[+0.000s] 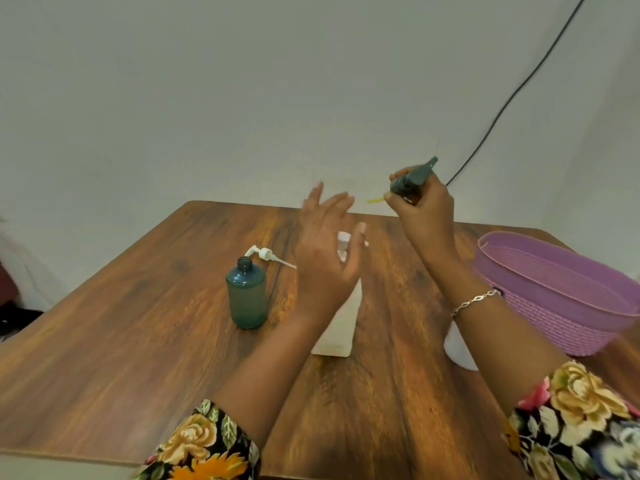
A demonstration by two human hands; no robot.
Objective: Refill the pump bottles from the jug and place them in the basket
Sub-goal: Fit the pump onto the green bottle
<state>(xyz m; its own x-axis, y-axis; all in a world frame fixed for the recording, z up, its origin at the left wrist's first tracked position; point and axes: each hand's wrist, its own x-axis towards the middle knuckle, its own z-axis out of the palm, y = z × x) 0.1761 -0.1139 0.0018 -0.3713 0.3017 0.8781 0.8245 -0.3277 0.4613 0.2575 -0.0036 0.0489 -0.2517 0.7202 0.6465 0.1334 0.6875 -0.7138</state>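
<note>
Hiding white container [337, 327]: left hand [325, 258].

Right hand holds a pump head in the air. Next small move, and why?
Probably lay the dark pump head down on the table. The right hand grips it aloft, the left hand hovers open over the white container, and the teal bottle stands uncapped, so pouring likely needs both hands.

A single head-worn camera looks forward and down from close above the wooden surface [138, 306], toward the pale wall [242, 98] beyond its far edge.
</note>
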